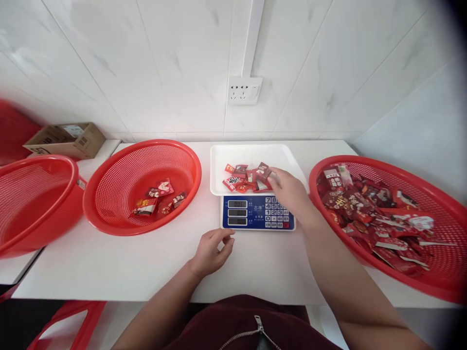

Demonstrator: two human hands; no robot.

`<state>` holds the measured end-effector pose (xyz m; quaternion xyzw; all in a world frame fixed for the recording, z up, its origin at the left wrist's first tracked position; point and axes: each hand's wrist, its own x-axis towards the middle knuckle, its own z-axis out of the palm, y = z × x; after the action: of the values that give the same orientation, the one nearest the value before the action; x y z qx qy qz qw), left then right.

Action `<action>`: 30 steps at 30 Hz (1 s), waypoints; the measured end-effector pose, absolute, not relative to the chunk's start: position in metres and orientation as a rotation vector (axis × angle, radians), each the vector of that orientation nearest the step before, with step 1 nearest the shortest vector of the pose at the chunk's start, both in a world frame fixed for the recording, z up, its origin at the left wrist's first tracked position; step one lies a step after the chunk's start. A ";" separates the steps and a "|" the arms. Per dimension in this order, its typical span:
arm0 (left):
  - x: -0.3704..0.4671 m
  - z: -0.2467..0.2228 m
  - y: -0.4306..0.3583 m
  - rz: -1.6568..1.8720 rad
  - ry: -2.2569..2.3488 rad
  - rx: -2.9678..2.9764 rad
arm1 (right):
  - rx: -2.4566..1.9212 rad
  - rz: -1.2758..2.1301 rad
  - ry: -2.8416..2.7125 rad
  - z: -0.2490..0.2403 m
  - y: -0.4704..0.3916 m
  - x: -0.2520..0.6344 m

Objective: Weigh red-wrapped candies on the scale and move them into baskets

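Note:
A digital weighing scale (pixel 258 212) with a blue keypad panel stands mid-table, its white tray (pixel 292 167) on top. Small red snack packets (pixel 241 187) lie in a loose pile on that tray. My right hand (pixel 290 192) reaches over the tray's right side, its fingers closed at a dark red packet (pixel 262 170) on the pile's edge; the fingertips are partly hidden. In front of the scale's lower left corner is my left hand (pixel 214 250), thumb and forefinger a little apart, with nothing visible between them.
On the right, a red mesh basket (pixel 394 170) holds many red packets. Another red basket (pixel 142 146) left of the scale has several packets at its bottom. Farther left are a third red basket (pixel 40 214) and a cardboard box (pixel 78 146). A wall socket (pixel 244 91) sits behind.

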<state>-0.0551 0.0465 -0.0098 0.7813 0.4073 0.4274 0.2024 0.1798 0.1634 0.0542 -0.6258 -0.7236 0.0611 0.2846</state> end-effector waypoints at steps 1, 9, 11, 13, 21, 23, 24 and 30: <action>-0.055 -0.010 0.046 1.177 1.137 2.153 | -1.667 0.174 -1.952 0.053 0.167 0.179; -0.054 -0.013 0.047 1.124 1.161 2.045 | -1.538 0.313 -2.064 0.056 0.183 0.175; -0.054 -0.012 0.048 1.123 1.170 2.030 | -1.538 0.323 -2.078 0.056 0.187 0.175; -0.054 -0.012 0.048 1.123 1.166 2.028 | -1.519 0.320 -2.081 0.055 0.190 0.174; -0.054 -0.014 0.049 1.118 1.152 2.030 | -1.482 0.246 -1.999 0.061 0.181 0.170; -0.054 -0.014 0.049 1.139 1.158 2.020 | -1.478 0.201 -1.937 0.063 0.165 0.173; -0.054 -0.014 0.049 1.144 1.157 2.018 | -1.478 0.178 -1.897 0.063 0.155 0.174; -0.053 -0.013 0.048 1.093 1.127 2.029 | -1.475 0.166 -1.752 0.043 0.084 0.186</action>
<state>-0.0528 0.0484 -0.0126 0.7582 0.4212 0.4086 0.2842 0.1862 0.0836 0.0427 -0.5859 -0.6959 0.0658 0.4100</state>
